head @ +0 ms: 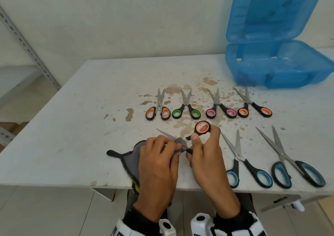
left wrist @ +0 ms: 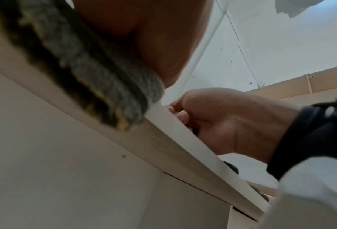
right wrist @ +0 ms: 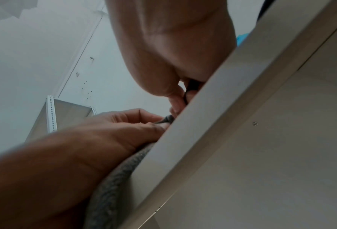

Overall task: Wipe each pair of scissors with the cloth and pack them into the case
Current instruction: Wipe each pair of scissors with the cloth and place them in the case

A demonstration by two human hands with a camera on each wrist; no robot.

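We face a pale wall and a white, stained desk (head: pixel 72 109). At its far right corner stands the blue case (head: pixel 278 65), lid raised. Across the middle of the desk lie four small scissors in a row: orange-handled (head: pixel 158 109), green-handled (head: pixel 187 108), pink-handled (head: pixel 220 108) and another orange-handled pair (head: pixel 253 105). Nearer us, on the right, lie two larger blue-handled pairs (head: pixel 242 163) (head: pixel 292 159), blades apart. The grey cloth (head: pixel 132 156) lies at the near edge under our left hand (head: pixel 159 165), whose grip is closed, pinching a fold of cloth around the blade of the orange scissors (head: pixel 202 127) we hold. Our right hand (head: pixel 206 156) has its grip closed on those scissors' handles, one orange ring raised above the thumb. The blade tip pokes out past the cloth toward the left.
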